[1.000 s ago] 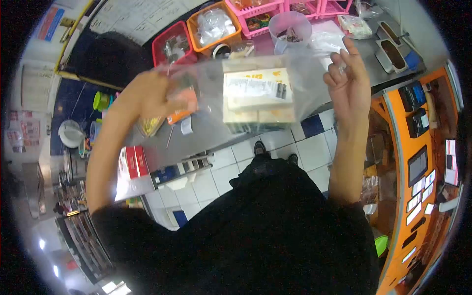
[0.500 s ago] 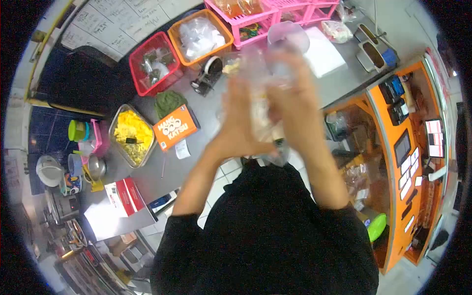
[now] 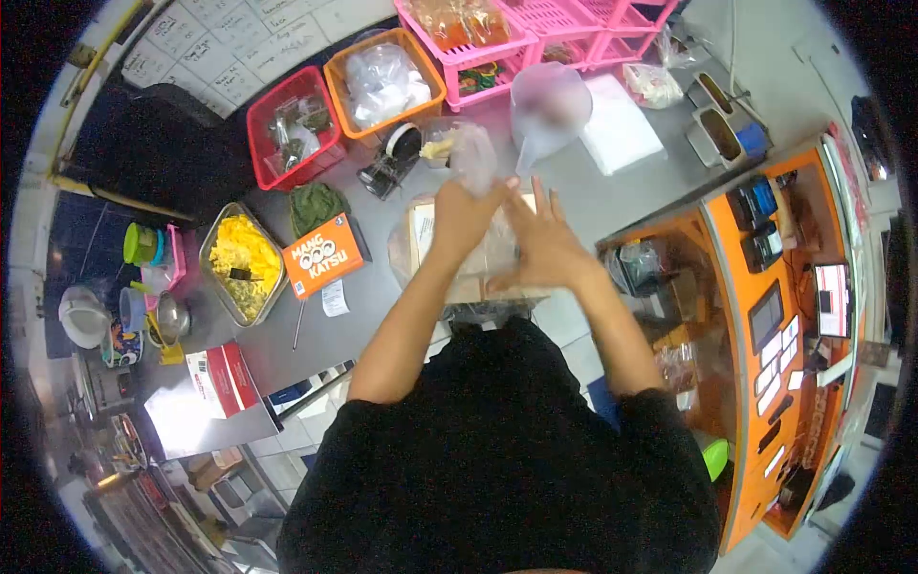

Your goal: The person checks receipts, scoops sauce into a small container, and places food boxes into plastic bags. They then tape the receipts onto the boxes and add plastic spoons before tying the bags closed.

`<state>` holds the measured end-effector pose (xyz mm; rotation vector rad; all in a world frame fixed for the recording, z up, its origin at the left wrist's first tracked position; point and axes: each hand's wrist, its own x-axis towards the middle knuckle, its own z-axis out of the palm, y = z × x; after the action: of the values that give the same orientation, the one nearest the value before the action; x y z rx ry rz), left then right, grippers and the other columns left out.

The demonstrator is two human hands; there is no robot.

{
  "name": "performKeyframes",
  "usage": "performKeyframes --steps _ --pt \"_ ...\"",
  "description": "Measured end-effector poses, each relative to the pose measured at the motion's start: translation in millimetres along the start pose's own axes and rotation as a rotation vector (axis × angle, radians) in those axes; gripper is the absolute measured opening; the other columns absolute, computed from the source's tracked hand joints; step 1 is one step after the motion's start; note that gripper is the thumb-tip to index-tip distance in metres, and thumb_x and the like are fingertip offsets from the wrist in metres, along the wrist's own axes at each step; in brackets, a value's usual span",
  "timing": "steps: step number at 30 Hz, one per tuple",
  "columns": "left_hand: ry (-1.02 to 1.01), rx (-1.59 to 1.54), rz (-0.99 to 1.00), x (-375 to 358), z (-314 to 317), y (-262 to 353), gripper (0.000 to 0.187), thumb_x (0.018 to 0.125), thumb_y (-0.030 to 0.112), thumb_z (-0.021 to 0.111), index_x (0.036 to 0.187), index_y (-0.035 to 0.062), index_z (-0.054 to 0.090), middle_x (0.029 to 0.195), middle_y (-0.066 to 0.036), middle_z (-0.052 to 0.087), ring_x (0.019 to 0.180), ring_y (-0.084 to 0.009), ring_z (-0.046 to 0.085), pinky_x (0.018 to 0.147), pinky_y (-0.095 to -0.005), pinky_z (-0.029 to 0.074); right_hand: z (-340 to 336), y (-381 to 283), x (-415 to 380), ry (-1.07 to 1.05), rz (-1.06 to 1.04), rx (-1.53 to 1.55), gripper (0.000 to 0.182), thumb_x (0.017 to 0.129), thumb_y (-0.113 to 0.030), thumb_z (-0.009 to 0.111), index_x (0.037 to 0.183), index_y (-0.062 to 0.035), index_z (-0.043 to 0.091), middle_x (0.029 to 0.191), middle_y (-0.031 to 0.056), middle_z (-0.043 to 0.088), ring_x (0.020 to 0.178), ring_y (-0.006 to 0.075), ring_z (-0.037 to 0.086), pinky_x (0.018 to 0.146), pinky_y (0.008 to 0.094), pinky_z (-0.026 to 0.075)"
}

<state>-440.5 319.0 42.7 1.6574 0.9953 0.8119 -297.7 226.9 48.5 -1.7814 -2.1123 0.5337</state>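
Observation:
In the head view, a clear plastic bag [image 3: 497,251] lies at the counter's front edge, with pale box-like or paper shapes inside that I cannot make out. My left hand [image 3: 467,222] is over the bag, its fingers closed on what looks like the gathered plastic [image 3: 472,153], which sticks up past the knuckles. Close beside it, my right hand [image 3: 550,251] rests over the right side of the bag, fingers spread and thumb out. The fingertips of both hands nearly meet.
An orange printed box [image 3: 325,256], a tray of yellow food [image 3: 212,258] and a green cloth [image 3: 316,208] stand left. Behind are a red basket [image 3: 263,163], an orange basket [image 3: 356,120], pink racks [image 3: 488,59] and a translucent jug [image 3: 547,110]. White paper [image 3: 626,143] lies right.
Both hands have come down from a blurred, raised position onto the bag on the counter. The right hand's fingers have spread. The view has shifted slightly.

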Motion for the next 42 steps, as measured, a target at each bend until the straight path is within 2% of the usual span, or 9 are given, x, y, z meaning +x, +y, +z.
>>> performKeyframes --steps 6,12,14,18,20,24,27,38,42 --pt "0.335 0.180 -0.326 -22.3 41.4 25.1 0.030 0.085 0.022 0.071 0.103 -0.0013 0.064 0.093 -0.022 0.068 0.087 -0.0291 0.068 0.071 -0.0409 0.049 50.9 -38.6 11.1 0.185 0.078 -0.270 0.089 0.081 -0.063 0.060 0.147 -0.0088 0.036 0.153 0.0218 0.029 0.144 0.0380 0.023 0.113 0.0646 0.011" --pt "0.257 0.599 0.298 -80.7 30.6 63.9 0.042 0.087 0.019 0.069 0.120 -0.0027 0.055 0.106 -0.023 0.066 0.098 -0.0305 0.066 0.081 -0.0396 0.050 79.2 -18.0 13.7 0.507 0.041 -0.704 0.048 0.090 -0.043 0.057 0.128 -0.0141 0.057 0.141 0.0083 0.051 0.142 0.0274 0.032 0.116 0.0586 0.016" --pt "0.030 0.488 0.425 -109.5 6.2 69.5 0.046 0.088 0.018 0.069 0.126 -0.0032 0.052 0.111 -0.023 0.065 0.102 -0.0309 0.065 0.084 -0.0392 0.050 71.4 -22.2 7.9 0.495 0.064 -0.312 0.035 0.091 -0.031 0.057 0.120 -0.0123 0.062 0.133 0.0070 0.058 0.136 0.0237 0.042 0.115 0.0542 0.024" --pt "-0.904 -0.524 -0.366 -173.3 -82.5 28.1 0.051 0.093 0.018 0.062 0.138 0.0018 0.043 0.122 -0.020 0.062 0.109 -0.0292 0.063 0.093 -0.0378 0.050 35.1 -33.8 10.0 0.622 0.146 -0.050 0.022 0.094 -0.018 0.053 0.104 -0.0060 0.069 0.105 0.0118 0.070 0.105 0.0315 0.065 0.104 0.0480 0.042" --pt "-1.005 -0.238 -0.650 -187.9 -106.0 -33.4 0.044 0.096 0.020 0.058 0.135 0.0029 0.048 0.121 -0.018 0.063 0.110 -0.0258 0.063 0.093 -0.0360 0.050 20.0 -33.3 -1.6 0.457 0.433 -0.106 0.028 0.099 -0.022 0.047 0.107 -0.0057 0.068 0.103 0.0180 0.069 0.099 0.0340 0.065 0.101 0.0462 0.044" --pt "-0.007 0.183 -0.239 -196.1 -75.3 -135.4 0.032 0.090 0.018 0.065 0.116 0.0006 0.060 0.096 -0.013 0.067 0.091 -0.0270 0.065 0.082 -0.0350 0.052 -44.1 -50.5 -35.3 0.591 0.564 0.318 0.042 0.104 -0.033 0.038 0.115 -0.0026 0.065 0.109 0.0182 0.066 0.100 0.0284 0.063 0.096 0.0412 0.046" --pt "0.008 -0.670 -0.179 -162.5 -38.9 -144.1 0.032 0.088 0.018 0.066 0.113 0.0001 0.060 0.092 -0.014 0.065 0.091 -0.0308 0.063 0.081 -0.0374 0.051 -72.9 -53.0 -42.8 1.041 0.617 0.715 0.054 0.104 -0.044 0.036 0.123 0.0007 0.058 0.117 0.0157 0.062 0.107 0.0228 0.059 0.097 0.0368 0.046" --pt "-0.298 -0.450 -0.224 -103.2 -86.4 -17.0 0.038 0.088 0.020 0.067 0.119 -0.0003 0.057 0.104 -0.015 0.065 0.099 -0.0297 0.061 0.085 -0.0386 0.051 -100.8 -101.0 67.2 0.036 0.315 0.351 0.062 0.104 -0.042 0.036 0.152 -0.0044 0.024 0.152 0.0183 0.036 0.136 0.0243 0.042 0.111 0.0392 0.033" --pt "-0.620 0.157 -0.261 -131.3 -124.5 -166.9 0.038 0.094 0.030 0.059 0.121 0.0043 0.056 0.094 -0.007 0.064 0.080 -0.0207 0.061 0.070 -0.0331 0.050 -112.4 -118.3 60.9 -0.222 -0.100 -0.070 0.048 0.096 -0.044 0.043 0.132 -0.0177 0.060 0.152 0.0087 0.038 0.143 0.0312 0.028 0.117 0.0551 0.009"
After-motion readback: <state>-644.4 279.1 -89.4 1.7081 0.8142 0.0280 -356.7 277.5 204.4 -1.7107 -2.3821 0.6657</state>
